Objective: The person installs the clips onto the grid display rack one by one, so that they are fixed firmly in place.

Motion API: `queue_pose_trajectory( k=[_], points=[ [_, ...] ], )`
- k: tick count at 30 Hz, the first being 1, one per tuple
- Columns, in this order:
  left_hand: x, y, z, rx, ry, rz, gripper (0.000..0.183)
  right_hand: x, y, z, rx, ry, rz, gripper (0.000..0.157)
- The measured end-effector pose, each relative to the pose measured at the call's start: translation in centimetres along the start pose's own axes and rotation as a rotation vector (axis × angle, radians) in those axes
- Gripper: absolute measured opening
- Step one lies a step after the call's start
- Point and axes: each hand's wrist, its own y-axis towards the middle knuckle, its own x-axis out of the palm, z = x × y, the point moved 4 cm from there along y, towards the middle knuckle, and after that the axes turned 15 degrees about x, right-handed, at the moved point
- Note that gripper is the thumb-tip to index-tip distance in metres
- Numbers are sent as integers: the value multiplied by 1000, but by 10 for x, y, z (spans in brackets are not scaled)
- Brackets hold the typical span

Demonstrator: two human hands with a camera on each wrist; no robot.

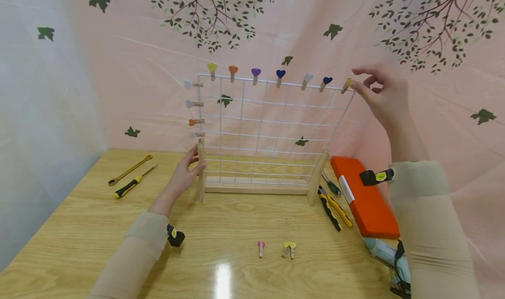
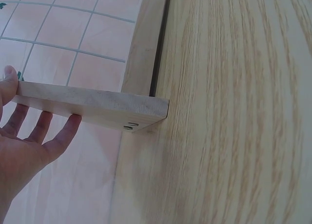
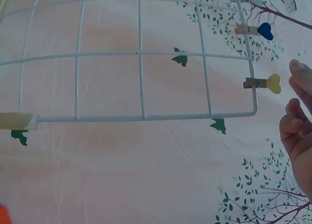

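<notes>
A white wire grid (image 1: pixel 258 123) stands upright in a wooden stand (image 1: pixel 256 187). My left hand (image 1: pixel 183 172) holds the stand's left upright (image 2: pixel 92 99), thumb on one side and fingers on the other. Beside the grid's top right corner is my right hand (image 1: pixel 384 93), fingers loosely bent. A yellow heart clothespin (image 3: pixel 263 83) is clipped on the wire there, a small gap from the right fingers (image 3: pixel 292 124) in the right wrist view. More heart clothespins line the top wire, among them a purple one (image 1: pixel 256 73), and several sit down the left side, including an orange one (image 1: pixel 193 122).
On the table (image 1: pixel 189 255) in front lie a pink clothespin (image 1: pixel 261 248) and two yellow clothespins (image 1: pixel 292 250). Pliers (image 1: pixel 335 207), a red case (image 1: pixel 368 198) and a glue gun (image 1: pixel 388 255) are at right. A wrench (image 1: pixel 130 170) and a screwdriver (image 1: pixel 134 183) lie at left.
</notes>
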Motion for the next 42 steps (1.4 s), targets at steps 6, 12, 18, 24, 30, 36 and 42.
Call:
queue_pose_trajectory(
  k=[6,12,18,24,30,36,42],
  points=[
    [1,-1,-1,1,-11,8,69,15,-46,-26,-110,99,-115,28],
    [3,-2,-4,11,-17,6,69,62,-104,-19,-238,97,-359,33],
    [4,-1,-3,24,-22,18,68,117,-165,13,-263,128,-603,35],
    [2,0,13,10,-30,12,67,155,-218,13,-238,202,-868,32],
    [1,0,-4,19,-23,22,68,197,-255,45,-269,250,-1060,34],
    [0,2,5,27,-32,28,67,217,-270,49,-333,237,-1164,27],
    [-1,1,24,18,-60,26,66,225,-275,50,-399,222,-1216,18]
  ],
)
